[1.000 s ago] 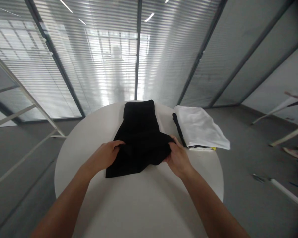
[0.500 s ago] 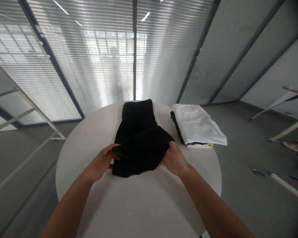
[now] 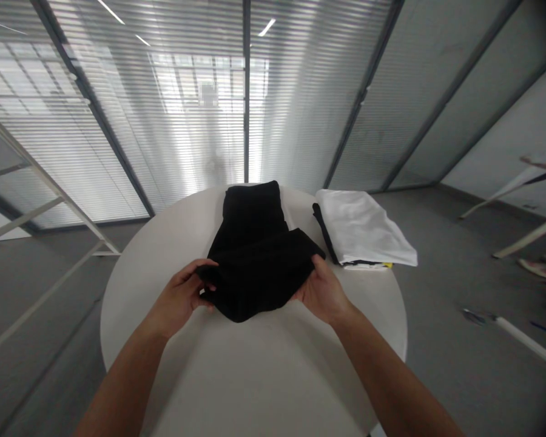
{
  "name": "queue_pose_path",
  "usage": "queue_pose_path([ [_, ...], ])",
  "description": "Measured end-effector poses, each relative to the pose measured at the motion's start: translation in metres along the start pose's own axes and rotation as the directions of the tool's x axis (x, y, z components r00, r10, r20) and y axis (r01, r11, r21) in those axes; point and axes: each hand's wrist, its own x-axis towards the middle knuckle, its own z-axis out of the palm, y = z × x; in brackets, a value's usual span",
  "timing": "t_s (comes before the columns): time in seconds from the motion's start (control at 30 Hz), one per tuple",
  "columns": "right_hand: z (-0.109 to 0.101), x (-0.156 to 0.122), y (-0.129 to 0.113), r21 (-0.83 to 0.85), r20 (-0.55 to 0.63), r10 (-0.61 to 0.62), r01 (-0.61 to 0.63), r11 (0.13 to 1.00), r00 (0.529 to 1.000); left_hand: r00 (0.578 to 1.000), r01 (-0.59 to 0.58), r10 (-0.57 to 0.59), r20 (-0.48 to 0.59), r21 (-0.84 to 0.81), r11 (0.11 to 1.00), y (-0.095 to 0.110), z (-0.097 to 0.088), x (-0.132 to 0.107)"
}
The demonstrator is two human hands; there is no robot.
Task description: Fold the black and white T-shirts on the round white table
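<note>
A black garment (image 3: 255,243) lies on a round white table (image 3: 264,370), its far end flat near the table's back edge. My left hand (image 3: 182,297) grips the garment's near left edge with fingers curled round the cloth. My right hand (image 3: 323,291) pinches the near right edge. Between both hands the near part of the garment is lifted off the table and sags in the middle.
A folded white garment (image 3: 368,230) lies on a small stack at the table's right edge, with dark and yellow cloth under it. A white ladder-like frame (image 3: 40,212) stands at the left. Glass walls with blinds rise behind the table. Tools lie on the grey floor at right.
Both hands have raised the near end of the black garment off the table and drawn it toward the far part; the hanging corner at lower left has come up.
</note>
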Motion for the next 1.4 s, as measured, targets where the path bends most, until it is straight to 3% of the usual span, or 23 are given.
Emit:
queue_pose_path([
  [0.13, -0.004, 0.001, -0.003, -0.363, -0.211, -0.287, 0.197, 0.911, 0.934, 0.997, 0.002, -0.008, -0.071, -0.087, 0.996, 0.000, -0.015, 0.006],
  [0.23, -0.005, -0.002, -0.007, -0.433, -0.245, -0.355, 0.226, 0.873, 0.902, 0.992, -0.054, 0.045, -0.120, -0.077, 0.996, 0.001, -0.020, 0.006],
  [0.33, -0.004, -0.005, -0.010, -0.329, -0.285, -0.298, 0.199, 0.923, 0.911, 0.980, -0.131, 0.130, -0.151, 0.001, 0.991, 0.002, -0.018, 0.004],
  [0.43, -0.003, -0.007, -0.013, -0.196, -0.281, -0.166, 0.113, 0.974, 0.945, 0.960, -0.201, 0.224, -0.166, 0.147, 0.969, 0.002, -0.014, 0.003],
  [0.63, -0.001, -0.010, -0.012, -0.021, -0.065, 0.000, -0.001, 1.000, 0.998, 0.971, -0.199, 0.228, -0.071, 0.286, 0.937, 0.004, -0.009, 0.002],
  [0.83, 0.004, -0.014, -0.012, -0.034, 0.108, 0.127, -0.124, 0.992, 0.986, 0.974, -0.141, 0.178, -0.142, 0.240, 0.961, 0.002, -0.010, -0.001],
  [0.93, 0.003, -0.016, -0.014, -0.037, 0.169, 0.166, -0.162, 0.986, 0.972, 0.986, -0.100, 0.113, -0.122, 0.110, 0.989, 0.001, -0.012, -0.002],
  [1.07, 0.000, -0.018, -0.016, -0.032, 0.182, 0.161, -0.158, 0.987, 0.970, 0.974, -0.188, 0.182, -0.136, -0.030, 0.982, 0.000, -0.009, -0.001],
  [1.17, -0.001, -0.019, -0.015, -0.035, 0.177, 0.144, -0.140, 0.990, 0.974, 0.972, -0.181, 0.162, -0.171, -0.100, 0.978, 0.001, -0.005, 0.000],
  [1.23, -0.001, -0.017, -0.013, -0.064, 0.141, 0.099, -0.091, 0.994, 0.985, 0.969, -0.168, 0.139, -0.206, -0.134, 0.977, 0.002, -0.006, 0.001],
  [1.3, -0.001, -0.016, -0.009, -0.167, 0.020, -0.049, 0.052, 0.984, 0.999, 0.952, -0.150, 0.109, -0.287, -0.127, 0.980, 0.005, -0.010, 0.001],
  [1.33, -0.002, -0.015, -0.007, -0.261, -0.046, -0.169, 0.152, 0.953, 0.985, 0.940, -0.134, 0.091, -0.329, -0.110, 0.985, 0.007, -0.013, 0.001],
  [1.4, -0.005, -0.015, -0.003, -0.478, -0.088, -0.415, 0.327, 0.815, 0.906, 0.922, -0.111, 0.076, -0.379, -0.070, 0.991, 0.010, -0.019, 0.001],
])
